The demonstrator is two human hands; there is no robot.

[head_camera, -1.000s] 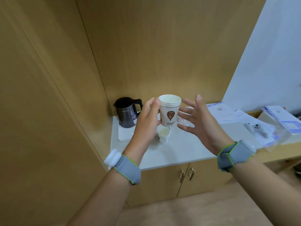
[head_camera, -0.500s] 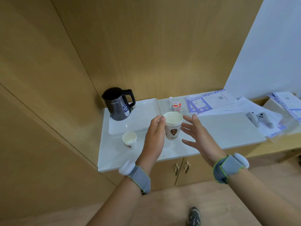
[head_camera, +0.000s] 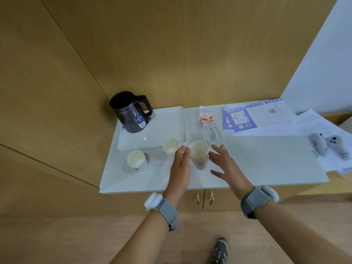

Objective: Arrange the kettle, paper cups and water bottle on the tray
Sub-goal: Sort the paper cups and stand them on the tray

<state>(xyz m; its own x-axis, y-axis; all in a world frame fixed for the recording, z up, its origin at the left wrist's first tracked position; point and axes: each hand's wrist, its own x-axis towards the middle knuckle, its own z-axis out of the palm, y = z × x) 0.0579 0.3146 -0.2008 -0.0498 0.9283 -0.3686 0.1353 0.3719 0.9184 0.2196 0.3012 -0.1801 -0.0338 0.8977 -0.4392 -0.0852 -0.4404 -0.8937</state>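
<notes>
A black kettle (head_camera: 131, 113) stands on the back left of the white tray (head_camera: 169, 124). A clear water bottle (head_camera: 209, 126) lies on the counter just right of the tray. Three paper cups are upright on the counter. One cup (head_camera: 136, 160) is in front of the tray, and a second cup (head_camera: 171, 146) is at the tray's front right edge. The third cup (head_camera: 199, 153) is between my hands. My left hand (head_camera: 181, 164) lies along this cup's left side with straight fingers. My right hand (head_camera: 226, 166) is spread open a little to its right, apart from it.
The white counter (head_camera: 266, 164) sits in a wooden alcove with walls behind and to the left. Printed papers (head_camera: 255, 115) and two grey controllers (head_camera: 327, 143) lie at the right. Cabinet doors (head_camera: 204, 199) are below the front edge.
The view tilted downward. My left hand brought the cup down from in front of me to the counter and its fingers straightened. My right hand followed alongside, still open.
</notes>
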